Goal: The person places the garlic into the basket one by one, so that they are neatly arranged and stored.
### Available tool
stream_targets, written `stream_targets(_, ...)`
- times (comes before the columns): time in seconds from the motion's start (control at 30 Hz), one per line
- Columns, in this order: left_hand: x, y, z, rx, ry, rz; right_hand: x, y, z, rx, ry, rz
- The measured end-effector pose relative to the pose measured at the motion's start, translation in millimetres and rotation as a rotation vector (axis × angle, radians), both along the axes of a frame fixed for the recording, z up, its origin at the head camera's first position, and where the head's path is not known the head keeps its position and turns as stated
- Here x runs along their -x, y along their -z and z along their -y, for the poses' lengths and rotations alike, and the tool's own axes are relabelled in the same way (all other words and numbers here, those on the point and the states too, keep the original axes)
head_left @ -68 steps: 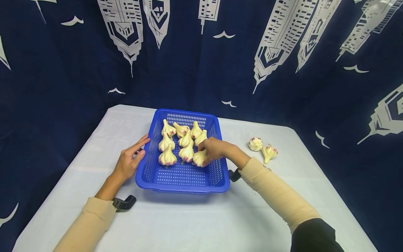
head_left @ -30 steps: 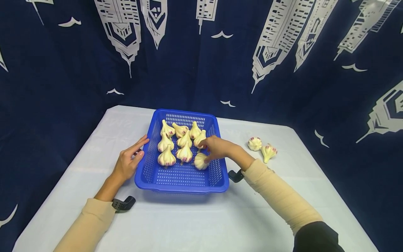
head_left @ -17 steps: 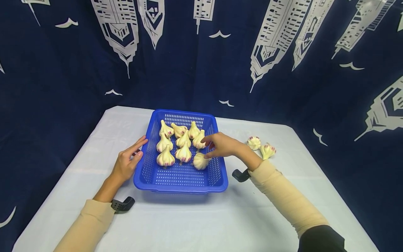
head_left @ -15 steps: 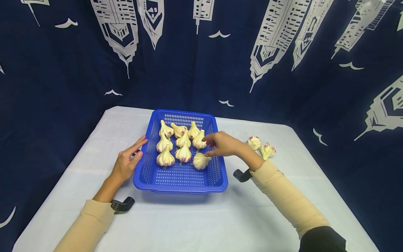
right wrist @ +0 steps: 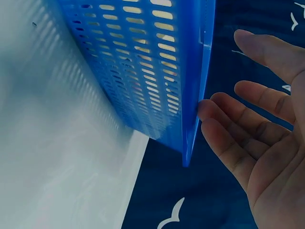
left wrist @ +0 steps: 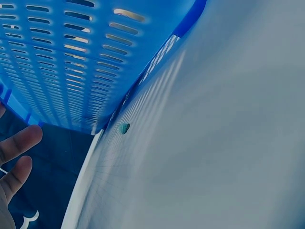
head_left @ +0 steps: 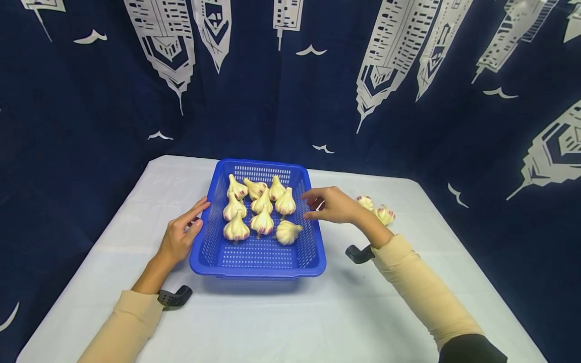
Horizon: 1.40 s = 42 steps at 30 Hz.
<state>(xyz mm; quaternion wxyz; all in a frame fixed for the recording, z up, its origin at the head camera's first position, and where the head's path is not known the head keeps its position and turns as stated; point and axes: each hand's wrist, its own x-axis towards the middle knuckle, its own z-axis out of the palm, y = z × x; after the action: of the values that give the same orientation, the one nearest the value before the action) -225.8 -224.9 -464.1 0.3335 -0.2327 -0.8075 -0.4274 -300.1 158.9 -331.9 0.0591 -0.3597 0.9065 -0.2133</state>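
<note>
A blue plastic basket (head_left: 258, 272) with slotted walls stands on the table, holding several garlic bulbs (head_left: 262, 222) in rough rows. One bulb (head_left: 287, 233) lies tipped on its side at the front right of the group. My left hand (head_left: 178, 236) has its relaxed fingers against the basket's left rim; the left wrist view catches only some fingertips (left wrist: 26, 139). Over the basket's right rim hovers my right hand (head_left: 333, 205), nothing in its loosely bent fingers. The right wrist view puts that hand (right wrist: 271, 157) just beside the blue wall (right wrist: 157, 71).
Two more garlic bulbs (head_left: 385, 215) lie on the white-covered table (head_left: 281, 322) to the right, partly behind my right hand. A dark blue curtain (head_left: 254, 116) with white building prints rises behind the table. A small green speck (left wrist: 124, 128) shows under the basket.
My right hand has let go of the front-right bulb, which now lies on its side, and has drawn up and right to the rim. My left hand stays by the left rim.
</note>
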Motion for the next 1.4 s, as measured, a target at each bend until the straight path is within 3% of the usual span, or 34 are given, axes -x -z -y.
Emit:
stream_targets(0.43, 0.1, 2.0, 1.6, -0.003, -0.006, -0.003, 0.3, -6.9, -22, 0.051, 0.087, -0.052)
stream_targets(0.8, 0.3, 2.4, 1.2, -0.006, -0.007, 0.0, 13.0, -1.4, -53, 0.186, 0.27, -0.143)
stream_targets(1.23, 0.7, 2.7, 0.8, -0.021, 0.002, 0.0, 31.7, 15.4, -95, 0.293, 0.417, -0.206)
stream_targets(1.4, 0.7, 2.3, 0.6, -0.014, 0.001, -0.004, 37.3, 24.3, -112, 0.308, 0.511, -0.234)
